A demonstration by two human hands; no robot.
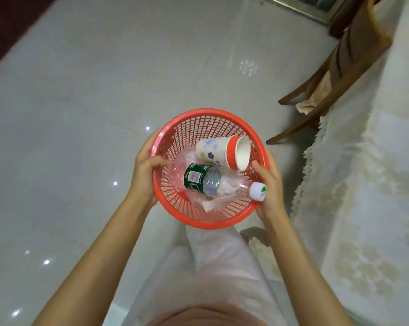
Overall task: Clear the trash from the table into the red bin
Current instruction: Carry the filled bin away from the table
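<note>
- Over the pale tile floor (81,90), off to the left of the lace-covered table (363,184), I've got the red bin (205,221) held up between both hands, so the landmark for everything below is that bin.
- My left hand (143,170) is clamped on the bin's left rim, thumb hooked over to the inside, fingers wrapped round the outer wall. My right hand (270,184) is doing the same on the right rim. So the hands are apart, one on each side, both gripping the bin and nothing else.
- Inside the bin: the plastic bottle (212,182) lies on its side. Its long axis runs from the bin's left-middle down toward the near-right rim, white cap (258,190) end pointing at my right hand and practically touching it. Right hand is clearly the nearer one to that cap.
- The paper cup (224,151) is also tipped over, sitting at the far side of the bin above the bottle. Its axis runs left to right, with the open mouth facing the right rim.
- Some crumpled clear wrap (187,161) and a scrap of paper (210,204) are under the bottle.
- My read: the trash looks to be in already, so the next bit is probably setting the bin down level. The cap pokes up near the rim, so I'd avoid tilting right or the bottle might slide out.
- I can't tell from here whether the table has anything left on it.
</note>
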